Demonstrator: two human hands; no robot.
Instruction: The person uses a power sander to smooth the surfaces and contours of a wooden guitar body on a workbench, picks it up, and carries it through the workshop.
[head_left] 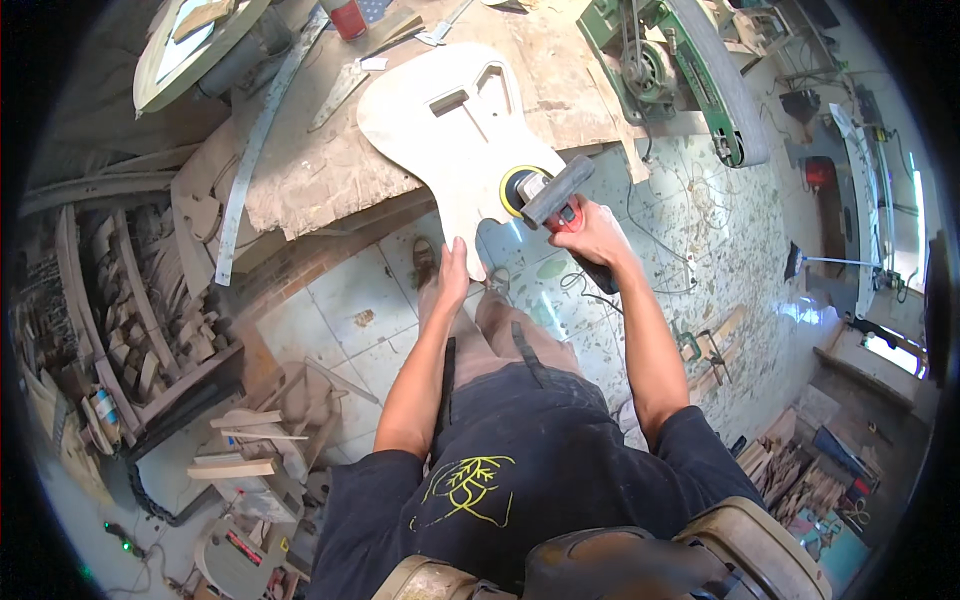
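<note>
A pale wooden electric guitar body [430, 110] with routed cavities lies on a worn wooden workbench [330, 175], its near end sticking out past the bench edge. My left hand [455, 270] is closed around the tip of that overhanging end. In my right hand [597, 238] is a handheld power sander [550, 197] with a red and black body, a dark cylindrical part on top and a yellow-rimmed round pad. The pad sits at the right edge of the guitar body, tilted. Whether it is spinning, I cannot tell.
A green belt sanding machine [650, 75] stands at the bench's right. A long metal strip [255, 160] hangs over the left edge, and a red can [347, 18] stands at the back. Wood offcuts [150, 340] fill the left side. A cable [665, 290] crosses the tiled floor.
</note>
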